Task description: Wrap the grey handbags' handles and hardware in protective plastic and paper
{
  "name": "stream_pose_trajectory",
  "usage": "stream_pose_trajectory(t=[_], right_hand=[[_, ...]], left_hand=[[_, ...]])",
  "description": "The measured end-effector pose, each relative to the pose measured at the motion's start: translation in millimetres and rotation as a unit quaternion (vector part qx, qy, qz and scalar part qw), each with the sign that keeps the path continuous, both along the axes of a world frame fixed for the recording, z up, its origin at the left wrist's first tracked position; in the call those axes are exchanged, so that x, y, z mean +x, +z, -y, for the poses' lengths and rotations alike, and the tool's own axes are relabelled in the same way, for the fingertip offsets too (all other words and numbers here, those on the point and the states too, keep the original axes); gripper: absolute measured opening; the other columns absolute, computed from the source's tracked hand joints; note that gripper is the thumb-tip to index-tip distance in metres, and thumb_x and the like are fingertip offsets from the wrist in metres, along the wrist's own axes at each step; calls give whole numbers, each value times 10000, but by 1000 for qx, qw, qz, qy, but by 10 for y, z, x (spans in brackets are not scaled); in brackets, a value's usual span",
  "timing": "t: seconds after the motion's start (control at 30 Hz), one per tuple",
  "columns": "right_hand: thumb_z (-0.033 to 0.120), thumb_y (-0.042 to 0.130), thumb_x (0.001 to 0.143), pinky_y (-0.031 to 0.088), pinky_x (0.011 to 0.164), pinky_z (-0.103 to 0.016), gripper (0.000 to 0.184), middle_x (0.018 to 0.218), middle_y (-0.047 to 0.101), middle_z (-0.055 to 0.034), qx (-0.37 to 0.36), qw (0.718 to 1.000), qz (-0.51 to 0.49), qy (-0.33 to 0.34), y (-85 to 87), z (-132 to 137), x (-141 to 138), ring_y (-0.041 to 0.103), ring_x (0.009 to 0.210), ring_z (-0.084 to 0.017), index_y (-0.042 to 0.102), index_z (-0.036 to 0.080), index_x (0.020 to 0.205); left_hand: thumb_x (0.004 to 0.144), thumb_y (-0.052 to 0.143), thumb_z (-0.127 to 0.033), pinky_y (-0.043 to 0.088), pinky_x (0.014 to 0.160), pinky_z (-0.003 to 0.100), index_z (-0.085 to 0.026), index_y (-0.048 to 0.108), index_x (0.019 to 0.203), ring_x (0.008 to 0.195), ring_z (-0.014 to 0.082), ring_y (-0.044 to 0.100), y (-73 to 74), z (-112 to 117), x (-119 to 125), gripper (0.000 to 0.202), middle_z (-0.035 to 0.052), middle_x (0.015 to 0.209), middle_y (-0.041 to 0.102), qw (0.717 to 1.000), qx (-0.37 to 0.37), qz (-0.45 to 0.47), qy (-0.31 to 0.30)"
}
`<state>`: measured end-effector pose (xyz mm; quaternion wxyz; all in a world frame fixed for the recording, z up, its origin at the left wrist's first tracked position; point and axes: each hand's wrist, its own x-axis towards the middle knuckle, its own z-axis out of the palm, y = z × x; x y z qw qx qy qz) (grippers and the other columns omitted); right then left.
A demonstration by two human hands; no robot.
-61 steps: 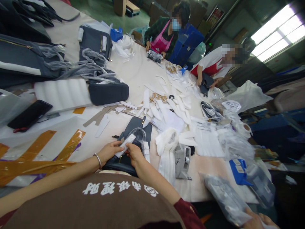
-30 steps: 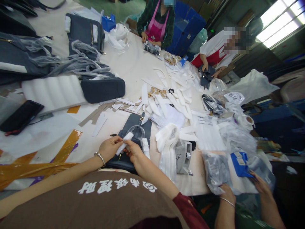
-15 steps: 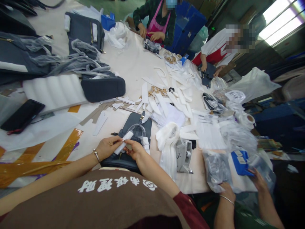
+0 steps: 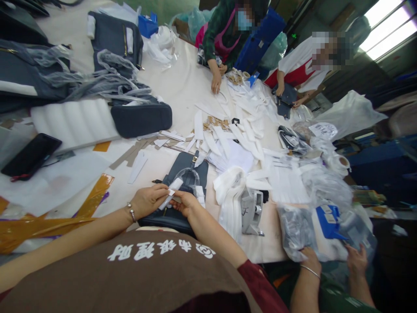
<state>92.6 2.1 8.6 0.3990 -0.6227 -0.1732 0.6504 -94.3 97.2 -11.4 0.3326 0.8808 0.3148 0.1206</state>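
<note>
In the head view, shows a white wrap (image 4: 176, 184), slim and smooth, over a dark backpack (image 4: 182, 164) on the pale table (image 4: 182, 91), just in front of the brown apron (image 4: 130, 278). Slants along the long axis, pointing forward and right at the far end, back and left at the near one. Is pinched between closed fingertips of left hand (image 4: 150, 201) and right hand (image 4: 188, 204). Cannot tell whether touching the backpack.
</note>
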Motion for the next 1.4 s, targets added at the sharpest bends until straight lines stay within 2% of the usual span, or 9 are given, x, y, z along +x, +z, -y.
stream_pose_trajectory(t=[0.1,0.3,0.57,0.67,0.77,0.87,0.97,1.17,1.4], right_hand=[[444,579,913,535,812,-370,333,1005,672,-71,-16,999,-30,4,-46,-32,-9,643,926,-206,649,159,1069],[282,599,839,477,623,-269,157,720,639,-59,-107,985,-130,-25,-168,-317,-85,620,695,-170,679,149,819],[147,706,769,459,571,-223,57,640,649,-25,-99,984,-146,-34,-212,-316,-110,599,572,-117,673,114,803],[193,757,763,457,551,-211,132,622,645,-20,-78,987,-137,-36,-220,-328,-120,596,549,-110,667,111,812],[223,789,741,447,540,-211,177,609,646,-24,-67,989,-124,-38,-218,-343,-136,592,537,-111,676,105,808],[228,783,741,438,550,-216,167,592,643,-23,-68,990,-114,-45,-219,-345,-161,584,538,-110,685,105,797],[251,785,729,440,568,-223,184,590,645,-19,-60,991,-109,-52,-218,-337,-172,584,547,-111,672,113,775],[359,852,609,469,625,-237,353,622,662,-18,-18,990,-138,-27,-175,-319,-96,610,577,-114,672,109,783],[412,847,600,415,540,-219,376,586,644,-18,-47,995,-91,-2,-186,-294,-60,578,524,-103,629,120,694]], left_hand=[[953,430,-393,470,771,263,-233,700,1083,895,184,649,-24,-26,-49,339,73,1069,701,999,8,-21,-32],[925,453,-390,426,632,239,-257,699,1070,744,175,618,-68,-25,-49,315,59,845,686,998,22,-54,-33],[912,434,-383,434,695,274,-247,687,966,799,203,635,68,50,24,292,56,878,692,997,-42,-62,19],[905,421,-420,438,714,303,-238,630,1078,817,229,650,131,112,97,326,54,934,709,985,-118,-79,101],[862,431,-477,457,731,330,-171,553,1187,848,265,658,91,125,161,463,91,972,714,951,-239,-65,183],[804,463,-530,476,797,342,-142,599,1134,966,295,644,5,81,175,527,117,1029,709,912,-366,-10,184],[775,529,-551,470,867,326,-174,626,1089,1031,286,624,-23,40,152,500,87,1047,705,892,-427,27,148],[805,481,-554,458,904,353,-151,572,1058,986,274,605,76,48,162,485,86,1006,666,928,-350,49,114],[818,428,-506,485,810,353,-164,543,986,892,253,609,97,54,169,398,70,929,655,945,-315,13,82]])
